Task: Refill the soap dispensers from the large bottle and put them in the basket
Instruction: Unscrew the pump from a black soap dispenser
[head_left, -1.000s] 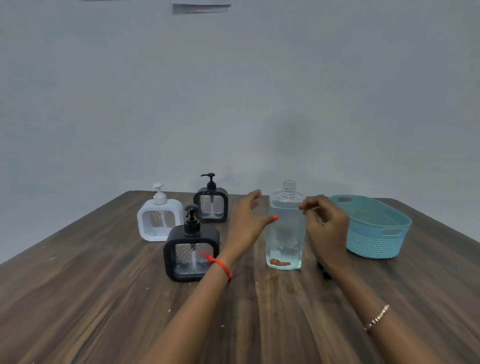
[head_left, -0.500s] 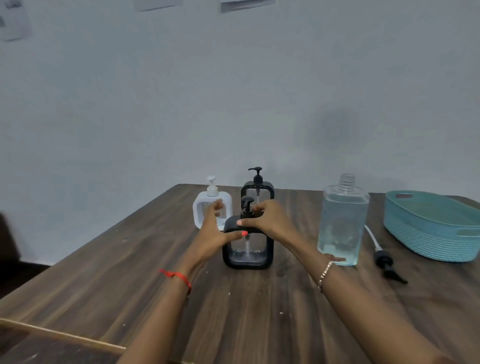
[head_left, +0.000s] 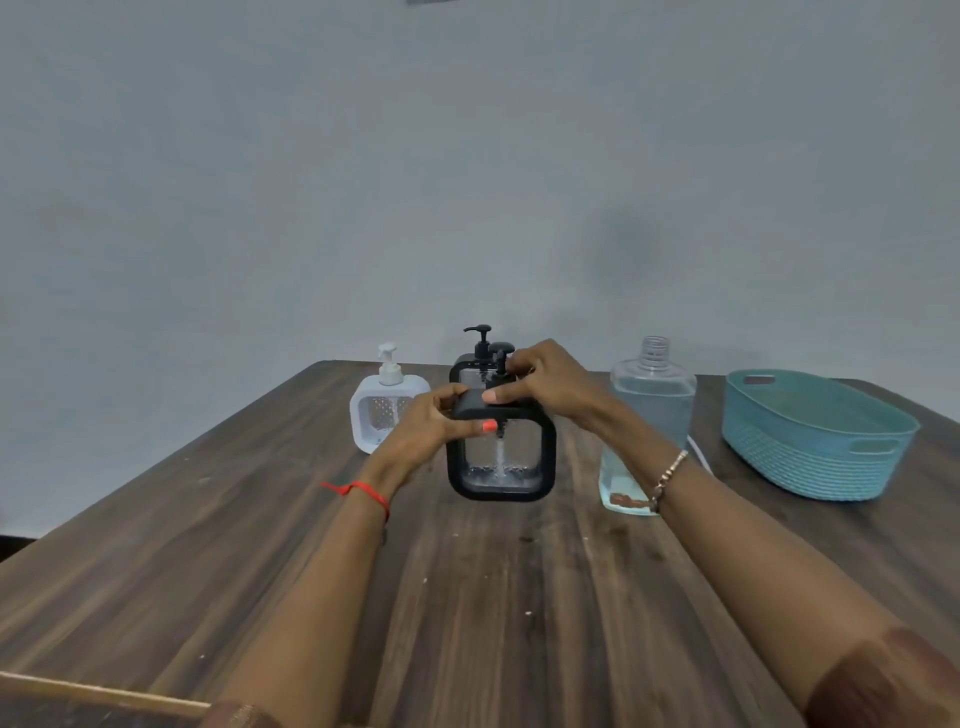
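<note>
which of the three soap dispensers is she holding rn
The nearest black dispenser: left hand steadies its top, right hand is at its pump. The white dispenser and rear black dispenser stand untouched.

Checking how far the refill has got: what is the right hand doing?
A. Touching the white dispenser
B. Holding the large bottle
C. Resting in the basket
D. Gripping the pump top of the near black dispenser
D: the right hand closes on the pump of the near black dispenser, while the left hand steadies its top corner.
</note>
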